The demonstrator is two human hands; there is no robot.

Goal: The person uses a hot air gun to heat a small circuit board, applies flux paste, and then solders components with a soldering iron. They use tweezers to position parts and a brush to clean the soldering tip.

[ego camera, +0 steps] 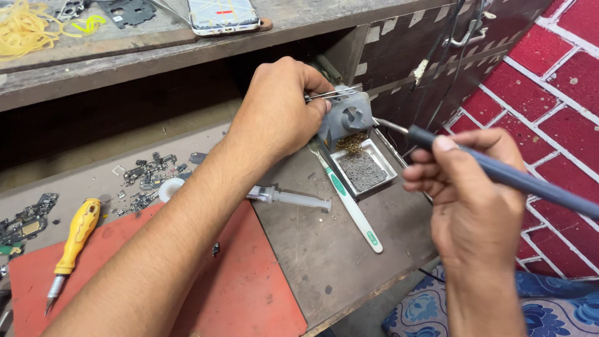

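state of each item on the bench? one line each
Left hand: closed on tweezers, resting at the iron stand.
Right hand: gripping soldering iron, tip at the stand.
Stand tray: holds a grey sponge.
Syringe: lying flat.
Toothbrush: lying flat.
Screwdriver: lying on red mat.
Phone: face up on shelf.

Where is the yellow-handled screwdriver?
In the head view, the yellow-handled screwdriver lies at the lower left on the red mat, just left of the person's left forearm, below the scattered small circuit parts.
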